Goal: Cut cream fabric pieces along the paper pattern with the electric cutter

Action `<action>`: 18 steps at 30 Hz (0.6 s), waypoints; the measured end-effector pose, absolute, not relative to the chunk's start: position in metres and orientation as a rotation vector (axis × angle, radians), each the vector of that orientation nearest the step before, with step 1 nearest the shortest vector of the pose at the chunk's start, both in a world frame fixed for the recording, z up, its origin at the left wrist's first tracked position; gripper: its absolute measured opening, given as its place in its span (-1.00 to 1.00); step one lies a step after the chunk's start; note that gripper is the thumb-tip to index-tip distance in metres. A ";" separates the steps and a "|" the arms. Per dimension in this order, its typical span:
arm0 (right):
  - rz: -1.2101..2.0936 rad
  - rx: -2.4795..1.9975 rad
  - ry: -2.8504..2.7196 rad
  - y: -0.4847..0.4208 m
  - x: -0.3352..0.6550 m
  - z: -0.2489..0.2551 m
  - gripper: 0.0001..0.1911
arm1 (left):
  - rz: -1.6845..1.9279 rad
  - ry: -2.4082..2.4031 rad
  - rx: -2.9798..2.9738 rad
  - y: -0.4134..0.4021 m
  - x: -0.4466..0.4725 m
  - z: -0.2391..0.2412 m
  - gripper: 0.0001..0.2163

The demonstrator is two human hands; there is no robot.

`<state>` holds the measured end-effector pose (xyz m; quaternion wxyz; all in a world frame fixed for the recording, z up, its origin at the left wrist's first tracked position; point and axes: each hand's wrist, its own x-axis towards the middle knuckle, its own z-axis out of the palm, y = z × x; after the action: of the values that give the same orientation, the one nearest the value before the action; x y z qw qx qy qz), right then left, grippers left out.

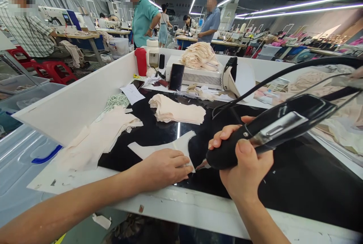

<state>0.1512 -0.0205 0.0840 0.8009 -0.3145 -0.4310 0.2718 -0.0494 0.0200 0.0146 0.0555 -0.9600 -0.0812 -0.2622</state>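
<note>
My left hand [164,168] lies flat, fingers stretched out, pressing a pale cut fabric piece [159,148] onto the black glossy tabletop [297,176]. My right hand [244,160] is wrapped round the handle of a black corded hand tool [272,128], whose metal tip [202,165] points at the fabric's right edge, just beside my left fingertips. The tool's cable [283,73] arcs up and off to the right.
A stack of peach fabric pieces [176,111] and a looser pile [107,130] lie further back. A white machine box [198,75], a phone [176,77], a red bottle [141,61] and a white wall [76,100] border the table. Other people stand behind.
</note>
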 end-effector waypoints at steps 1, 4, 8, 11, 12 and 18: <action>0.582 -0.683 -0.926 -0.021 0.151 0.083 -0.49 | -0.798 -0.241 -2.911 0.020 -0.049 0.015 -0.80; 0.577 -0.703 -0.931 -0.021 0.151 0.081 -0.46 | -0.774 -0.239 -2.904 0.020 -0.048 0.015 -0.77; 0.584 -0.699 -0.926 -0.021 0.150 0.081 -0.47 | -0.754 -0.254 -2.903 0.019 -0.048 0.017 -0.77; 0.591 -0.686 -0.923 -0.022 0.151 0.081 -0.46 | -0.772 -0.247 -2.905 0.019 -0.048 0.018 -0.77; 0.591 -0.680 -0.928 -0.022 0.151 0.081 -0.46 | -0.776 -0.245 -2.907 0.019 -0.049 0.018 -0.78; 0.591 -0.699 -0.965 -0.023 0.152 0.081 -0.55 | -0.731 -0.254 -2.931 0.020 -0.050 0.015 -0.85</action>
<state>0.1516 -0.0233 0.0812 0.7868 -0.3245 -0.4475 0.2744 -0.0495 0.0199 0.0149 0.0547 -0.9654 -0.0838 -0.2409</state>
